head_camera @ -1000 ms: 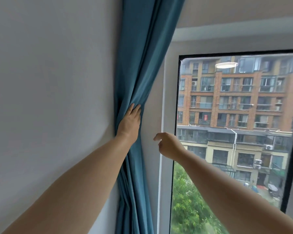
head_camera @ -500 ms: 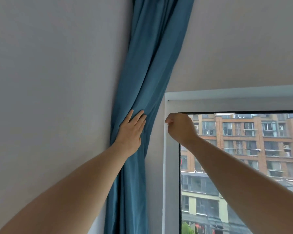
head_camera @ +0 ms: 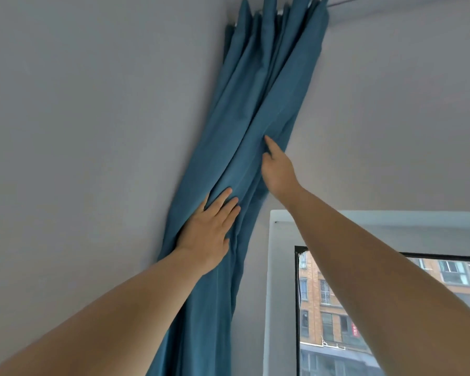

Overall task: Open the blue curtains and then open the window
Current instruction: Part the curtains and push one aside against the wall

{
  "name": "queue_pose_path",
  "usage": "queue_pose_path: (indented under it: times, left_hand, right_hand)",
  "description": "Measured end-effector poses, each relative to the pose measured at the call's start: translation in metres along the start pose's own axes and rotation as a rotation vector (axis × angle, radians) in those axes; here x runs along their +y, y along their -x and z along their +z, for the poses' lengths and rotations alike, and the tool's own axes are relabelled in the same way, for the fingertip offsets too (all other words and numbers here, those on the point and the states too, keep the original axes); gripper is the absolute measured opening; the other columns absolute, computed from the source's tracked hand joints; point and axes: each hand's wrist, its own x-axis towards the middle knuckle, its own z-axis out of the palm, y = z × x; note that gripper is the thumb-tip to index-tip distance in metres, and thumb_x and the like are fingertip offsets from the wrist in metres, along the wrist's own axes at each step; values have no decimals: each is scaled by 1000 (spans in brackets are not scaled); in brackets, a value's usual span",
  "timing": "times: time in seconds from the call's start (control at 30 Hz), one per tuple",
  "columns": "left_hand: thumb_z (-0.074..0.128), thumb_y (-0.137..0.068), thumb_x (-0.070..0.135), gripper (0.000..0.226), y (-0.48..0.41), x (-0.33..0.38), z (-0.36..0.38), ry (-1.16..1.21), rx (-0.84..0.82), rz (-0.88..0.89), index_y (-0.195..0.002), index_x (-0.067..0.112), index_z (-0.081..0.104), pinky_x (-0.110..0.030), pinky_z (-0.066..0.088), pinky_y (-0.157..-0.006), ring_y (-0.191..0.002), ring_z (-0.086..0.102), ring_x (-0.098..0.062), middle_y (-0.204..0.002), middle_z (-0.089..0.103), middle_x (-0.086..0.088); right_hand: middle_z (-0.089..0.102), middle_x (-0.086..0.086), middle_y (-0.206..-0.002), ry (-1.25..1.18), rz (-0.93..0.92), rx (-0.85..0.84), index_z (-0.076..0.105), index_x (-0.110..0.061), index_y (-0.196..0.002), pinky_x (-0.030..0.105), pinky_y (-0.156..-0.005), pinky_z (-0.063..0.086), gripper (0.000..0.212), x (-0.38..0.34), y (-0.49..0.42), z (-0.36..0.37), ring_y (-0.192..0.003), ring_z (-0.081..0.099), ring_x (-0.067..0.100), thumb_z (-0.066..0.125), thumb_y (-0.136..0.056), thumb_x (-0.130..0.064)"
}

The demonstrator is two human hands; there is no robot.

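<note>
Right hand now on curtain; grey wall

Curtain bunched, hanging from rail at top. Wall to its left. Window at lower right, frame just beside curtain. Left hand flat on curtain, below and left of right hand, which touches folds higher up.
</note>
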Motion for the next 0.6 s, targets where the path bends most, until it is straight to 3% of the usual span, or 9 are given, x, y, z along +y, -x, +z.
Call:
queue_pose_path:
  times: [0.13, 0.2, 0.27, 0.37, 0.47, 0.53, 0.6]
  left_hand:
    - [17, -99, 40, 62, -3, -6, 5, -54, -51, -24, -147, 11, -11, -50, -18, -109, -141, -22, -28, -157, -14, -7]
    - [14, -100, 38, 61, -3, -5, 1, -194, -104, 9, -146, 5, -10, -54, -32, -90, -141, -19, -33, -156, -12, -14]
    - [11, -100, 37, 61, -6, -4, -2, -314, -169, 23, -145, 1, -10, -53, -35, -77, -141, -18, -36, -155, -11, -19]
    - [12, -100, 37, 62, -8, -5, 1, -374, -188, 15, -144, -1, -10, -55, -31, -80, -140, -18, -38, -155, -10, -19]
    - [14, -100, 38, 63, -7, -3, 10, -365, -167, -24, -145, 0, -10, -54, -25, -93, -140, -18, -38, -155, -10, -19]
    - [15, -100, 38, 63, -7, -1, 16, -370, -160, -44, -145, 1, -9, -53, -20, -102, -141, -17, -38, -155, -10, -19]
    - [16, -100, 39, 64, -6, 1, 18, -387, -174, -39, -145, 1, -9, -53, -18, -105, -141, -16, -38, -155, -10, -19]
  right_hand:
    - [48, 6, -138, -87, 34, -99, 45, -12, -134, 21, -97, 31, 41, -4, -37, 30, -125, 45, 20, 27, -97, -13]
    - [55, 7, -130, -116, 70, -193, 53, -10, -125, 26, -97, 38, 36, -8, -45, 51, -119, 50, 23, 34, -96, -17]
    - [57, 6, -129, -186, 98, -249, 55, -10, -124, 30, -99, 41, 35, -10, -53, 68, -117, 53, 22, 39, -95, -20]
    - [57, 3, -131, -247, 132, -300, 55, -14, -126, 37, -106, 40, 38, -8, -58, 70, -117, 53, 19, 42, -92, -25]
    - [58, 0, -130, -284, 143, -348, 55, -15, -126, 32, -103, 42, 37, -5, -54, 61, -115, 54, 14, 45, -91, -25]
    - [60, 1, -126, -435, 198, -320, 55, -13, -125, 27, -97, 46, 39, -8, -54, 54, -109, 57, 13, 44, -91, -30]
    - [61, 0, -124, -626, 216, -256, 51, -16, -128, 31, -98, 46, 47, -9, -59, 46, -109, 59, 14, 42, -91, -44]
